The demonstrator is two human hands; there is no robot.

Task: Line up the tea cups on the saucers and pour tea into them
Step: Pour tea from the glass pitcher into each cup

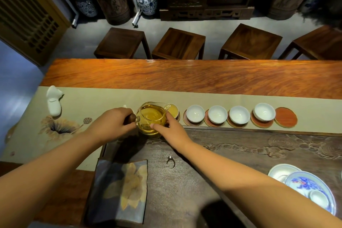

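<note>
left grip clasps the glass pitcher by its wooden handle; right grip steadies its side, fingers straight. spout over the first cup; the empty cups run rightward along the desk's runner.

Both forearms are bare to the frame edge, with no sleeves visible; the left hand and right hand carry no gloves.
</note>
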